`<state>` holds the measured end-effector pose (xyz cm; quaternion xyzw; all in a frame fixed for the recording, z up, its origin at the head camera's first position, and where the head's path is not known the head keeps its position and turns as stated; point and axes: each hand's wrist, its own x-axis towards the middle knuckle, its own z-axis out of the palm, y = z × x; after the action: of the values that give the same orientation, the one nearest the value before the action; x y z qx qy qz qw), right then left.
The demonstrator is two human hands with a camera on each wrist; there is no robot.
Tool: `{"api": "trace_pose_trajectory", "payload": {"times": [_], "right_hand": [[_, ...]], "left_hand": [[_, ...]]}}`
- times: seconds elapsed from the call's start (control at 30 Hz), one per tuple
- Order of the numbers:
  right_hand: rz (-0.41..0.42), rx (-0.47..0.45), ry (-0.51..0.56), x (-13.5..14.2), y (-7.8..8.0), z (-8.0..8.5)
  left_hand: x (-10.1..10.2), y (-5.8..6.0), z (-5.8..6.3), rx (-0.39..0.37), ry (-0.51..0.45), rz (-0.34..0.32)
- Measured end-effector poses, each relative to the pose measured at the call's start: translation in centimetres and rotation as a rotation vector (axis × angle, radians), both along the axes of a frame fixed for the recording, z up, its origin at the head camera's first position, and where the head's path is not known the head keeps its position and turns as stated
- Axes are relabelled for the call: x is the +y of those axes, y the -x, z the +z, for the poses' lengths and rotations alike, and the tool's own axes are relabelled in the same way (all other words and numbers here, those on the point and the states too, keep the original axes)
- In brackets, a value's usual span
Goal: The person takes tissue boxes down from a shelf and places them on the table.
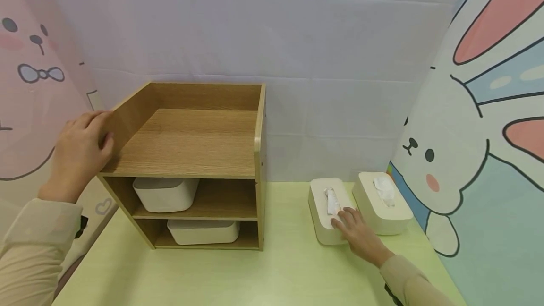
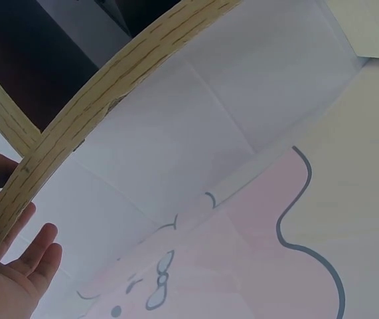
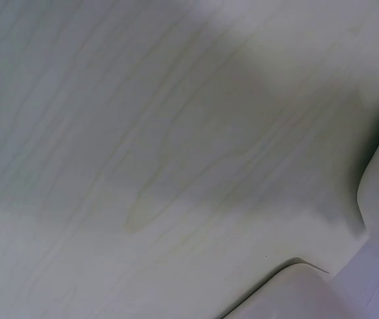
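My left hand (image 1: 80, 150) grips the top edge of the left side panel of a small wooden shelf (image 1: 195, 140). In the left wrist view, the thumb lies on one side of the panel (image 2: 103, 93) and the fingers on the other. At the right, my right hand (image 1: 362, 237) rests its fingers on the lid of a white tissue box (image 1: 318, 209), near the tissue coming out of it. A second tissue box (image 1: 380, 223) stands close beside it. The right wrist view catches only the table and the boxes' corners, with the hand out of sight.
A white bin (image 1: 163, 197) sits on the shelf's middle level, and a lower white bin (image 1: 204, 234) on its bottom level. The shelf and boxes stand on a pale table (image 1: 204, 277). A white cloth backdrop (image 1: 340, 84) hangs behind, with cartoon-printed sheets at both sides.
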<state>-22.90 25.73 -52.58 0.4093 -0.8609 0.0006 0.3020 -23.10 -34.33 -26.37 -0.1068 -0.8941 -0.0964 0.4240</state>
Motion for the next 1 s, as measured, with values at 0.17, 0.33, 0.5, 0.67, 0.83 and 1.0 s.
{"api": "trace_pose_trajectory", "payload": {"times": [0.17,0.33,0.5,0.67,0.83,1.0], "right_hand": [[-0.036,0.004,0.01,0.2,0.7,-0.3],[-0.053,0.027,0.033,0.4,1.3,-0.5],[-0.029,0.051,0.105,0.5,2.2,-0.8],[-0.031,0.057,0.136,0.6,2.8,-1.1],[-0.052,0.023,0.135,0.7,3.0,-1.1],[-0.079,-0.016,0.129,1.0,3.1,-1.1]], "left_hand": [[0.0,0.0,0.1,-0.007,0.004,0.007],[0.0,0.1,0.1,-0.033,-0.001,0.018],[0.0,0.1,0.0,-0.053,-0.006,0.03],[0.0,0.1,-0.1,-0.046,-0.011,0.025],[0.0,0.2,0.0,-0.048,-0.014,0.022],[0.1,0.1,0.0,-0.053,-0.016,0.022]]}}
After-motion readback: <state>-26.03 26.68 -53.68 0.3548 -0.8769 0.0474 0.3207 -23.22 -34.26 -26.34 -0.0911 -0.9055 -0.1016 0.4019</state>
